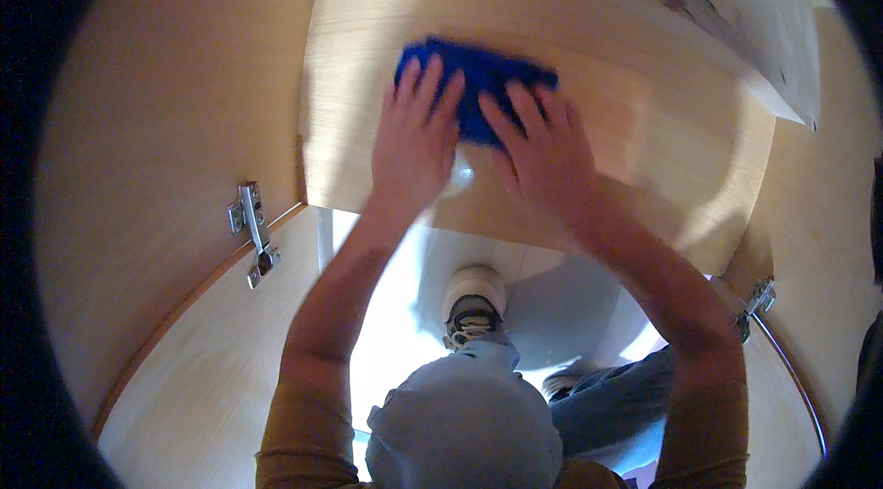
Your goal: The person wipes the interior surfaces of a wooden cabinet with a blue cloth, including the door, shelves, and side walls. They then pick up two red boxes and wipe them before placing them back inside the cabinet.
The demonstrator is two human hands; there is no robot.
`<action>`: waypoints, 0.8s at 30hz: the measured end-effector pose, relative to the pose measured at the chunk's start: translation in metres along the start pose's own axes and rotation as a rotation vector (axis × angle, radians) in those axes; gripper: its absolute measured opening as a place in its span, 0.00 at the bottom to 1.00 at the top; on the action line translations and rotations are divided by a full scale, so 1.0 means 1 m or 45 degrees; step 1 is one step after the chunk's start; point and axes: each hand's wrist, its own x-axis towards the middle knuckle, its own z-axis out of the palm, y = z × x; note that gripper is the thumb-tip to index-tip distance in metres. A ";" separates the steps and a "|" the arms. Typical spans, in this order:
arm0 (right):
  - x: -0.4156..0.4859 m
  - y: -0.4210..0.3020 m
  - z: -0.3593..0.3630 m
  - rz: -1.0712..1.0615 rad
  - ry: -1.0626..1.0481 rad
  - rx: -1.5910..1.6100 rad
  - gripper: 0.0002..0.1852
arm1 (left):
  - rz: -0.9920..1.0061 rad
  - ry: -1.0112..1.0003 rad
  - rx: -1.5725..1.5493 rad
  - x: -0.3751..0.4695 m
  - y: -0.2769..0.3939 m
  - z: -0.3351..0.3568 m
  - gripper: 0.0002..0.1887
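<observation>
A folded dark blue cloth [476,68] lies on the light wood-grain bottom panel [676,109] of a cabinet. My left hand [417,127] holds down its left part, palm down with the fingers spread over it. On the right part, my right hand [548,133] presses in the same way, its fingertips on the cloth. Both hands and the cloth look slightly blurred. Part of the cloth is hidden under the fingers.
Wood side walls [172,109] rise left and right, with a metal hinge [256,234] at left and another hinge [755,306] at right. A pale board [779,75] crosses above the panel. My bent knee [469,420] and shoe [474,309] are below.
</observation>
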 end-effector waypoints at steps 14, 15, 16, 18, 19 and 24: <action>-0.056 0.090 -0.046 0.206 -0.022 -0.093 0.28 | 0.219 0.026 -0.146 0.060 0.086 0.045 0.28; -0.056 0.096 -0.046 0.205 0.037 -0.107 0.27 | 0.263 0.133 -0.149 0.069 0.088 0.050 0.28; -0.060 0.099 -0.049 0.201 -0.001 -0.096 0.26 | 0.262 0.138 -0.151 0.070 0.090 0.053 0.28; -0.078 0.089 -0.055 0.166 -0.087 -0.098 0.27 | 0.302 0.057 -0.156 0.053 0.098 0.052 0.29; -0.090 0.081 -0.057 0.161 -0.149 -0.100 0.27 | 0.315 -0.013 -0.150 0.039 0.101 0.050 0.29; -0.161 0.034 -0.082 0.054 -0.385 0.094 0.31 | 0.256 -0.286 -0.304 -0.059 0.136 0.026 0.30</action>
